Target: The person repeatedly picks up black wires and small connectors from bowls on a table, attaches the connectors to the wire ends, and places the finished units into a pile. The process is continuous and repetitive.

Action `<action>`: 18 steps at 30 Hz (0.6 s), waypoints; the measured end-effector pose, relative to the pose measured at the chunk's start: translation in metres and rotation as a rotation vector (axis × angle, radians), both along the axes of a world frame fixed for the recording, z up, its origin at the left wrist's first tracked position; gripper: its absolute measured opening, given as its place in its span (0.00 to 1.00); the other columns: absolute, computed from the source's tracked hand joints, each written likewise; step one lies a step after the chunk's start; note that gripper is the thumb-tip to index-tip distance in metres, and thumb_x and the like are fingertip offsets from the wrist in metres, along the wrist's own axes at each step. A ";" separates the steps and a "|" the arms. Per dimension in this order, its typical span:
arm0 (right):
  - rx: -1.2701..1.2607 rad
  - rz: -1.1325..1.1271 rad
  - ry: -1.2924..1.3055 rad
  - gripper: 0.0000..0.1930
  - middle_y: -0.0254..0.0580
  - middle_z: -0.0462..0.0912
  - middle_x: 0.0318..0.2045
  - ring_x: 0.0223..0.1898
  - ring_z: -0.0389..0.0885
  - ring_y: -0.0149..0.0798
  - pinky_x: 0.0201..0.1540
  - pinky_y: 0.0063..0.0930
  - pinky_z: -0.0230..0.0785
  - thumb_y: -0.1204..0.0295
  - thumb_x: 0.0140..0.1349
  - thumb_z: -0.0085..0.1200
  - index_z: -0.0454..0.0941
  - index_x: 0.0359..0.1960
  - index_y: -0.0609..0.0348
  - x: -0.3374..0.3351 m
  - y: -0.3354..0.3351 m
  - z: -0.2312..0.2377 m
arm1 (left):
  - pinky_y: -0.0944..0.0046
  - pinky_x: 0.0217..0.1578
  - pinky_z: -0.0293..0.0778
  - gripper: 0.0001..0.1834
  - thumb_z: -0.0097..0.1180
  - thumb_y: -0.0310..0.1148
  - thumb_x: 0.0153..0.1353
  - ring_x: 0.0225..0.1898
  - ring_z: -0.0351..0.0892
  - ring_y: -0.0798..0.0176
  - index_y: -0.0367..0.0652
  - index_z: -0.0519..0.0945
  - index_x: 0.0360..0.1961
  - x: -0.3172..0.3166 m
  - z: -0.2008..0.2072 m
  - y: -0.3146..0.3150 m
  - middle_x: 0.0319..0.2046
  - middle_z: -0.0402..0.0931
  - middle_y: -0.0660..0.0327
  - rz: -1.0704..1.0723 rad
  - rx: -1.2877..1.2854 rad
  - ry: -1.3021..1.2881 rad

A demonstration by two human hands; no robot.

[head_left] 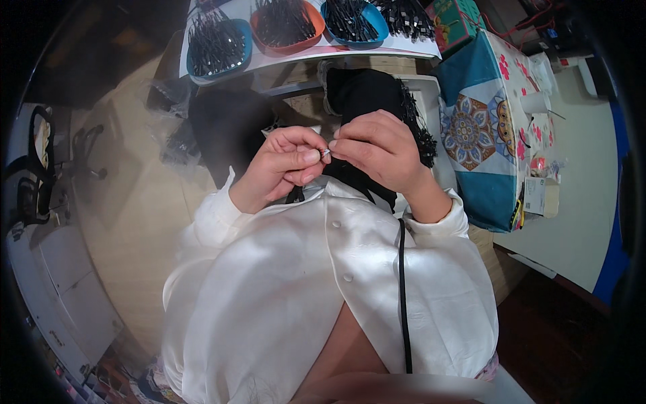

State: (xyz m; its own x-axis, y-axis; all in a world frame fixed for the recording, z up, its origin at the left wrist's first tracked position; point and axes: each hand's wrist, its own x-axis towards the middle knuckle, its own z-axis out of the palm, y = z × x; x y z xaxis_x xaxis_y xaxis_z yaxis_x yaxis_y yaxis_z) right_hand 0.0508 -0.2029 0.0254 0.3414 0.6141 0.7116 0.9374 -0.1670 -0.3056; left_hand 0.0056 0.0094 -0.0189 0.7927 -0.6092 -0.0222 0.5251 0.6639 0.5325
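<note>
My two hands meet in front of my torso, over my lap. My left hand (286, 165) is closed, thumb and fingers pinching a small silver metal piece (326, 153). At the same piece, the fingertips of my right hand (385, 147) are pressed together, gripping its other side. Much of the piece is covered by the fingers, so its exact kind cannot be made out. A short length of black cord or strap (295, 195) hangs below my left hand. Beside my right wrist, a bundle of black cords (418, 128) lies over a white container's edge.
Ahead, a white table (269, 66) bears a teal tray (247, 46), an orange tray (319, 28) and a blue tray (385, 28), all with black cords. Loose cords (407, 20) lie alongside. A patterned cloth (474, 131) hangs at right; clear plastic bags (178, 135) lie at left.
</note>
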 end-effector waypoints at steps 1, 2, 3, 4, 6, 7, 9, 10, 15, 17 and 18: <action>0.006 0.000 -0.001 0.13 0.39 0.79 0.32 0.31 0.79 0.41 0.32 0.29 0.70 0.74 0.43 0.65 0.79 0.33 0.59 0.000 0.001 0.000 | 0.77 0.18 0.54 0.07 0.54 0.23 0.63 0.22 0.68 0.73 0.33 0.78 0.40 -0.001 0.001 0.000 0.28 0.77 0.58 0.003 0.020 0.010; 0.013 0.000 0.000 0.12 0.39 0.79 0.31 0.31 0.79 0.42 0.32 0.29 0.70 0.74 0.45 0.64 0.78 0.33 0.59 0.000 0.000 0.000 | 0.77 0.18 0.55 0.07 0.54 0.23 0.63 0.22 0.68 0.73 0.33 0.79 0.40 -0.001 0.002 0.000 0.27 0.77 0.59 0.007 0.034 0.015; -0.015 0.028 0.132 0.10 0.38 0.78 0.31 0.30 0.78 0.40 0.32 0.27 0.69 0.75 0.48 0.63 0.78 0.33 0.60 0.000 -0.001 0.000 | 0.76 0.18 0.56 0.06 0.54 0.23 0.63 0.21 0.68 0.73 0.33 0.79 0.40 -0.003 0.004 -0.001 0.27 0.77 0.60 0.010 0.047 0.020; -0.043 0.054 0.265 0.08 0.37 0.78 0.30 0.29 0.77 0.38 0.32 0.26 0.69 0.76 0.51 0.61 0.77 0.32 0.60 -0.001 -0.002 0.000 | 0.76 0.19 0.58 0.06 0.55 0.23 0.62 0.21 0.69 0.73 0.33 0.79 0.39 -0.004 0.005 -0.002 0.27 0.77 0.60 0.063 0.186 -0.088; -0.007 0.131 0.848 0.04 0.35 0.78 0.29 0.28 0.75 0.34 0.32 0.24 0.67 0.76 0.57 0.58 0.77 0.32 0.62 -0.004 -0.006 -0.003 | 0.74 0.20 0.62 0.05 0.56 0.24 0.61 0.19 0.70 0.72 0.33 0.80 0.37 -0.005 0.008 -0.004 0.27 0.78 0.59 0.165 0.464 -0.307; 0.064 0.179 1.299 0.03 0.34 0.77 0.28 0.28 0.75 0.31 0.32 0.23 0.67 0.76 0.60 0.55 0.77 0.32 0.62 -0.007 -0.006 -0.005 | 0.74 0.22 0.66 0.05 0.55 0.23 0.61 0.21 0.74 0.71 0.32 0.81 0.35 -0.003 0.009 -0.004 0.24 0.78 0.59 0.293 0.662 -0.667; 0.323 0.384 1.989 0.07 0.30 0.78 0.28 0.30 0.73 0.23 0.33 0.19 0.66 0.73 0.66 0.52 0.77 0.33 0.64 -0.010 -0.006 -0.007 | 0.74 0.23 0.67 0.05 0.55 0.23 0.61 0.21 0.74 0.72 0.31 0.81 0.35 -0.002 0.009 -0.004 0.22 0.78 0.60 0.337 0.749 -0.765; 0.287 0.323 1.914 0.07 0.31 0.78 0.28 0.30 0.74 0.24 0.34 0.19 0.66 0.73 0.65 0.53 0.77 0.34 0.64 -0.012 -0.007 -0.007 | 0.74 0.23 0.67 0.06 0.55 0.23 0.61 0.22 0.75 0.73 0.31 0.81 0.34 -0.002 0.008 -0.005 0.21 0.78 0.60 0.362 0.805 -0.804; 0.048 0.027 1.044 0.06 0.39 0.81 0.33 0.33 0.78 0.30 0.36 0.22 0.71 0.77 0.59 0.59 0.80 0.38 0.63 -0.010 -0.015 0.005 | 0.74 0.18 0.55 0.07 0.56 0.23 0.60 0.21 0.66 0.73 0.33 0.79 0.40 0.007 -0.005 0.000 0.33 0.78 0.56 -0.084 -0.072 -0.027; 0.028 0.006 0.550 0.09 0.43 0.80 0.31 0.31 0.79 0.37 0.33 0.26 0.71 0.78 0.49 0.66 0.81 0.34 0.61 -0.003 -0.012 0.006 | 0.75 0.18 0.53 0.07 0.56 0.22 0.60 0.20 0.64 0.73 0.34 0.79 0.40 0.007 -0.011 -0.002 0.32 0.78 0.57 -0.135 -0.146 0.054; 0.047 0.062 0.474 0.10 0.43 0.80 0.31 0.31 0.79 0.38 0.33 0.26 0.71 0.78 0.49 0.66 0.81 0.33 0.61 0.000 -0.010 0.005 | 0.75 0.18 0.53 0.07 0.55 0.22 0.60 0.20 0.63 0.74 0.34 0.79 0.39 0.007 -0.014 -0.004 0.32 0.78 0.57 -0.162 -0.191 0.092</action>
State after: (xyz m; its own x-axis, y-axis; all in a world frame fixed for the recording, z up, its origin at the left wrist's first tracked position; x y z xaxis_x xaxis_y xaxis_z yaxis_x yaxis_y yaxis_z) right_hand 0.0508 -0.2124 0.0304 0.5985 0.6144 0.5141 0.7009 -0.0908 -0.7075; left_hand 0.0127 0.0056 -0.0326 0.6846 -0.7279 0.0382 0.6729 0.6512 0.3508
